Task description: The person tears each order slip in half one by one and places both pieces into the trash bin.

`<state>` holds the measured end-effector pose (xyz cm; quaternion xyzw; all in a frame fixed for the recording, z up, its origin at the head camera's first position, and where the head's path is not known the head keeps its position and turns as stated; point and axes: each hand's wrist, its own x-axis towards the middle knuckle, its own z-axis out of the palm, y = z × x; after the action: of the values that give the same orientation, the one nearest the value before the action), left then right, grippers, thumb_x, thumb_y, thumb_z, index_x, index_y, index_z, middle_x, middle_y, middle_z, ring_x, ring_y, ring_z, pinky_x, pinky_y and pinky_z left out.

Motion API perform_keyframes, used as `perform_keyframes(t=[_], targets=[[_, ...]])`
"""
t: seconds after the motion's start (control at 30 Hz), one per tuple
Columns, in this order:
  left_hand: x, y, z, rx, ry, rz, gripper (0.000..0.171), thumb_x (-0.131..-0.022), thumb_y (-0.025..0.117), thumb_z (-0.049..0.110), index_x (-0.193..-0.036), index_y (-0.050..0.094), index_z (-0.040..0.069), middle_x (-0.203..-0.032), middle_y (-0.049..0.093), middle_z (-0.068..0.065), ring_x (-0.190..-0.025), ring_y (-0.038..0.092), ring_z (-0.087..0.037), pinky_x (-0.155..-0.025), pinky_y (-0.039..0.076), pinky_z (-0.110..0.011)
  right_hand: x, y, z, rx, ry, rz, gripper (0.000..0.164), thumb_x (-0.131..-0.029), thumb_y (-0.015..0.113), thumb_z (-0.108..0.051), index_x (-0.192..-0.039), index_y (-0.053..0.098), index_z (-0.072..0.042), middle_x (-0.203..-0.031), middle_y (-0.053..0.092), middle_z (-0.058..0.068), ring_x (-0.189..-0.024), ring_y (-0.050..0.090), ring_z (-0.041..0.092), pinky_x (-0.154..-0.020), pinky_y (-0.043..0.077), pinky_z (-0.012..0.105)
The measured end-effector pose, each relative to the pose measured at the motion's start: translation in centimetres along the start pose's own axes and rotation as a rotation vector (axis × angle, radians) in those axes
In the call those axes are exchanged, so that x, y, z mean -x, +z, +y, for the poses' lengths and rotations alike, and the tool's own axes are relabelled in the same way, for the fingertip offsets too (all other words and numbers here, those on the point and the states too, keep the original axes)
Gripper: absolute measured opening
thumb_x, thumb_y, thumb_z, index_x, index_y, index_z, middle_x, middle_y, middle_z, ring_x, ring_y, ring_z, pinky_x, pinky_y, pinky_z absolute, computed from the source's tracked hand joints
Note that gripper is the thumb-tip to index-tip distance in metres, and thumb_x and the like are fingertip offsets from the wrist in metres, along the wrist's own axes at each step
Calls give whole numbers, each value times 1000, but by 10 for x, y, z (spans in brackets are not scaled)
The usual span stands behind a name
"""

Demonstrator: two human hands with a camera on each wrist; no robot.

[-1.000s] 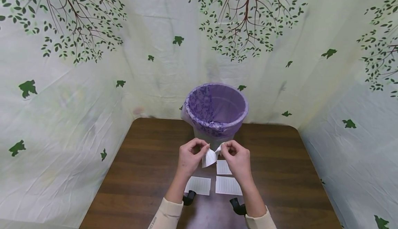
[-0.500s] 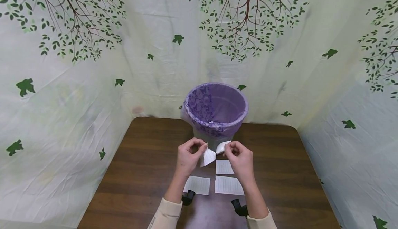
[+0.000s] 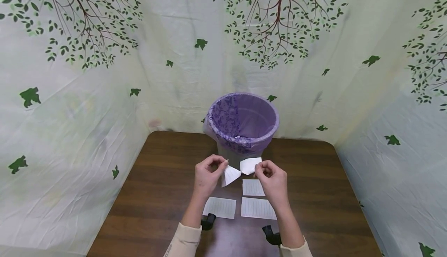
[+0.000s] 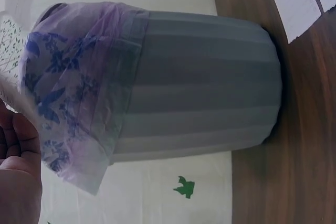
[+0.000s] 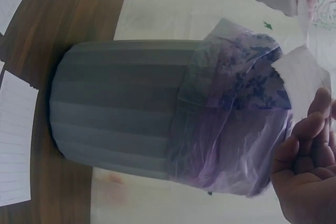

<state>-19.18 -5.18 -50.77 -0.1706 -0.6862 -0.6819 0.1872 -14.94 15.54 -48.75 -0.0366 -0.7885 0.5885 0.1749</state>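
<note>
My left hand (image 3: 207,175) pinches a white piece of paper (image 3: 231,176) between thumb and fingers, above the table and in front of the bin. The right hand (image 3: 274,181) pinches another white part of the paper (image 3: 250,165), and the two parts come together at a narrow point between the hands. A ragged edge shows on the paper part (image 5: 299,74) at the right fingers in the right wrist view. Three lined paper slips, at left (image 3: 220,207), right (image 3: 258,208) and farther back (image 3: 253,187), lie flat on the table below the hands.
A grey ribbed bin (image 4: 205,87) with a purple floral liner (image 3: 223,119) folded over its rim stands at the back of the brown wooden table (image 3: 167,171). Behind it hangs a leaf-patterned cloth (image 3: 174,94). Black wrist mounts (image 3: 271,235) sit on the forearms.
Both hands have moved apart sideways. The paper between them has gone from a twisted, bunched strip to two spread parts, with the right one now turned flatter to view.
</note>
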Motion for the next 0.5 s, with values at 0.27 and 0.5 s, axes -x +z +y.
perform_keyframes(t=[0.27, 0.5], targets=[[0, -11, -2, 13, -42, 46, 6, -90, 78, -7, -89, 73, -6, -84, 69, -23, -79, 62, -3, -73, 52, -15, 2, -7, 4, 24, 21, 21, 14, -97, 72, -9, -83, 73, -11, -70, 73, 8, -61, 56, 8, -60, 40, 22], [0, -15, 0, 1, -77, 60, 7, -90, 79, -4, -89, 73, -5, -86, 71, -17, -79, 62, -4, -74, 52, -15, 2, -11, 8, 24, 38, 37, 13, -97, 72, -8, -84, 73, -9, -70, 73, 9, -62, 59, 8, -61, 41, 22]])
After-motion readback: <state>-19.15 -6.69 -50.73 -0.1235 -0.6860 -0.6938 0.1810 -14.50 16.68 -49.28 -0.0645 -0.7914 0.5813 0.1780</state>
